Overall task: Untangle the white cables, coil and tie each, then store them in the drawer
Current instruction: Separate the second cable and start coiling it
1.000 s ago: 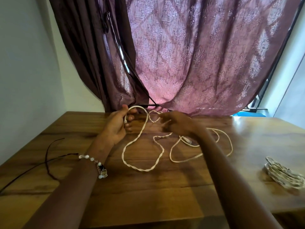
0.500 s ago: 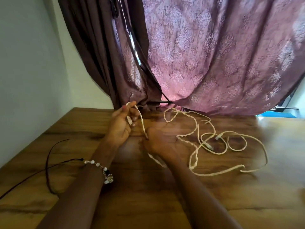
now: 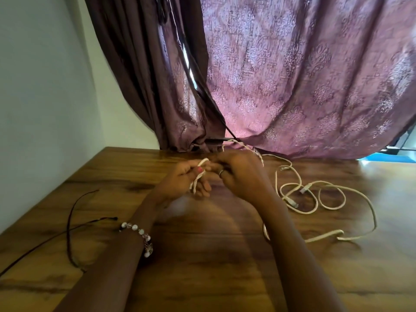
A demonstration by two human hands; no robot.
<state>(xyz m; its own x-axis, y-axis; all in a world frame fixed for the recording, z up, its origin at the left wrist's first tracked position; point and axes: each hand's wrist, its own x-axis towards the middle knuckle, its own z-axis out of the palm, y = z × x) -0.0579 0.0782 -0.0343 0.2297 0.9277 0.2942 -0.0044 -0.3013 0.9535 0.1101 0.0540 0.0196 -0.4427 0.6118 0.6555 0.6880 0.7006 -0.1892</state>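
Left hand: the left hand [image 3: 182,180] is raised just above the table [image 3: 202,266], fingers curled round a folded bend of the white cables [image 3: 315,204]; a loop sticks up between thumb and fingers and twisted strands hang from the palm.
Right hand: the right hand [image 3: 242,173] is touching the left, fingers curled in toward the same bend; a twisted length runs over its back toward the curtain [image 3: 292,75]. Whether it pinches the strand firmly cannot be told, as the fingertips are hidden.
Cable slack: to the right of the right hand, loose on the table in several overlapping loops, with small connectors [image 3: 305,189] showing among them.
Step in hand: judged to be starting a coil, or working out the twist, at the end held between the hands.
Doing it well: keep the left hand as the anchor; let the right draw slack in short, even lengths so the two twisted strands separate instead of tightening.
Watch for: the connectors catching in the loops on the right; feed from the outermost loop first.
Other things: a thin dark cord [image 3: 72,221] lies left of the left arm, well apart.
Drawer: not in view.
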